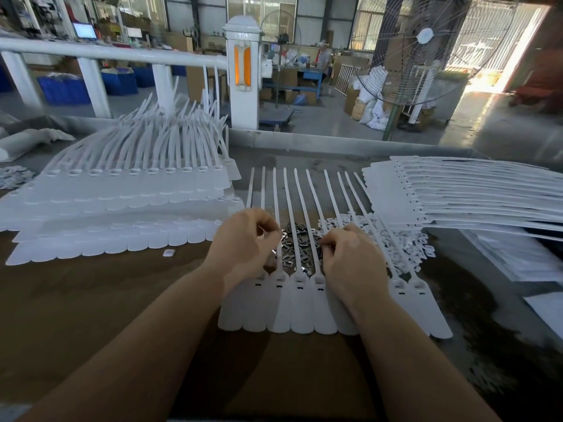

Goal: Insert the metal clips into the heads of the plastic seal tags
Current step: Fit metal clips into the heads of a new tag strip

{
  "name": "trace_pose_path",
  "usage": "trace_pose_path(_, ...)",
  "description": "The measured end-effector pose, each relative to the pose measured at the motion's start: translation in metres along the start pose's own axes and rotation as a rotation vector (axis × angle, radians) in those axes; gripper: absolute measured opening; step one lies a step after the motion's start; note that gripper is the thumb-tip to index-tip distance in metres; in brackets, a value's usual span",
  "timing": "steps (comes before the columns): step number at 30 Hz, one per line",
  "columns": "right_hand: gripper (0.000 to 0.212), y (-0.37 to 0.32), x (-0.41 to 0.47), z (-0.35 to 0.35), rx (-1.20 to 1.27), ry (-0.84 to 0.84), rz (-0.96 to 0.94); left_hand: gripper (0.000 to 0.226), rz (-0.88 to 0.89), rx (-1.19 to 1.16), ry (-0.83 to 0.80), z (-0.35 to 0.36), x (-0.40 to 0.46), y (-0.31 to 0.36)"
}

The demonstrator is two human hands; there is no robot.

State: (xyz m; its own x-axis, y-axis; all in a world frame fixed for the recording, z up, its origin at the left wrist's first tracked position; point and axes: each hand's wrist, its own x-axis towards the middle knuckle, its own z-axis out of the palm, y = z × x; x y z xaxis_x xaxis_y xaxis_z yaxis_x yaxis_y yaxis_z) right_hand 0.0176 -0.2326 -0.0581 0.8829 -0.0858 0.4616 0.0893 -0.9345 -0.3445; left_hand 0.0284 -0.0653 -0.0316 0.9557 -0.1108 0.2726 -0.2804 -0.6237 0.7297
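A joined strip of white plastic seal tags lies flat in front of me, heads near my hands, thin tails fanning away. Between the tails sits a heap of dark metal clips, with a heap of small white plastic caps to its right. My left hand hovers above the strip's left heads, fingers curled, pinching a small shiny clip at the fingertips. My right hand has curled fingers dipped into the right edge of the clip heap; what it holds is hidden.
Stacked tag strips with upcurved tails fill the left of the table; another stack lies flat at the right. A loose white cap lies on the brown tabletop. A white railing post and a fan stand beyond.
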Motion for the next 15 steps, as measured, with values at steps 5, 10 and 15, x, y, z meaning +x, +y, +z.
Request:
trace_pose_path(5,0.019,0.001,0.0,0.0,0.006,0.016,-0.007,0.01,-0.065,-0.23,0.055,-0.019,-0.009,-0.008)
trace_pose_path(10,0.017,0.0,-0.001,0.0,0.036,0.021,-0.012,0.011,-0.084,-0.331,0.087,-0.017,-0.023,-0.02)
trace_pose_path(15,0.018,-0.001,-0.002,0.0,0.053,0.007,-0.006,0.015,-0.073,-0.376,0.061,-0.02,-0.026,-0.025)
